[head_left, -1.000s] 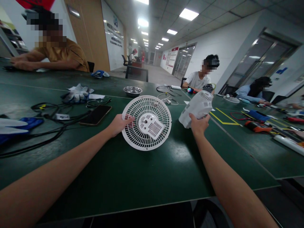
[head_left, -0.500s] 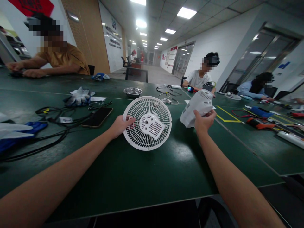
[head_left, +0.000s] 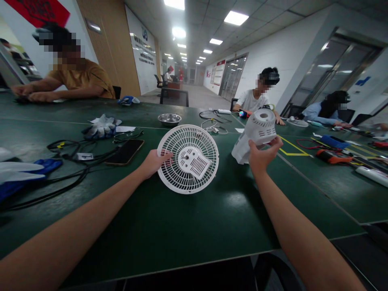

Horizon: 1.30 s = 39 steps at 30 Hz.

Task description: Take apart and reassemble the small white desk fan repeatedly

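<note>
My left hand (head_left: 153, 162) grips the left rim of a round white fan grille (head_left: 198, 163), fingers behind and through its slots. The grille is tilted up, showing me a hub with slotted vents and small holes. To the right, my right hand (head_left: 263, 153) is closed around a white plastic fan housing (head_left: 256, 126). The housing has vent slots and a round opening at its top, which tips toward me. A gap separates the two parts. Whether either touches the table is hard to make out.
A metal bowl (head_left: 169, 119) stands behind the grille. Leftward lie a phone (head_left: 125, 152), black cables (head_left: 81, 163) and work gloves (head_left: 101, 127). An orange-black tool (head_left: 332, 156) lies at right on the green table (head_left: 194, 234). Several people sit around it.
My right hand has turned the housing so its top opening faces me more, and shifted it slightly right. The grille stays nearly in place in my left hand.
</note>
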{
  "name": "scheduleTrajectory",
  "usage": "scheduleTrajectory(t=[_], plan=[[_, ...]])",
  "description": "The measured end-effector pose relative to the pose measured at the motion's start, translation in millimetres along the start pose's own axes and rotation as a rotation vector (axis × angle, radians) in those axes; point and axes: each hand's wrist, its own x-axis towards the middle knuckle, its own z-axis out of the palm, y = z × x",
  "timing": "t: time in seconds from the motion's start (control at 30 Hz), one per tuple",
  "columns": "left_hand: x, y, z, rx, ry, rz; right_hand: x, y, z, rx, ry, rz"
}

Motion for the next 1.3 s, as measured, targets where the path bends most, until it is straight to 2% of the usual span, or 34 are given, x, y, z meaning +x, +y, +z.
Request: scheduleTrajectory(t=[0.1,0.27,0.43,0.57,0.73,0.9,1.1,1.17,1.2,1.3], plan=[[0.9,-1.7,-0.1,-0.019,-0.008,0.013,-6.0,-20.1,-3.8,0.088,-0.006,-0.113],[-0.5,1.0,0.4,-0.016,-0.016,0.017,-34.3,-43.3,4.3,0.179,-0.384,-0.075],[-1.7,2.8,0.1,-0.034,-0.02,0.001,-66.1,-37.2,21.8,0.098,-0.735,-0.02],[-3.8,5.1,1.0,-0.043,-0.037,-0.001,-71.5,-25.9,29.5,-0.056,-0.886,0.066],[-5.7,8.4,4.2,-0.007,0.013,0.011,-67.1,-21.2,29.7,-0.231,-0.944,0.046],[-4.5,6.6,3.8,0.017,0.014,0.02,-67.0,-21.4,30.5,-0.259,-0.968,-0.017],[-5.4,8.2,3.7,0.03,0.0,0.05,-60.0,-36.8,22.8,-0.074,-0.738,-0.066],[-5.9,9.2,3.8,0.032,-0.005,0.05,-60.0,-46.6,18.3,0.079,-0.768,0.046],[-5.9,9.5,3.7,0.036,-0.005,0.053,-61.8,-52.0,16.0,0.188,-0.838,0.151],[-5.5,9.0,3.1,0.04,-0.007,0.063,-74.0,-68.9,9.2,0.532,-1.185,0.575]])
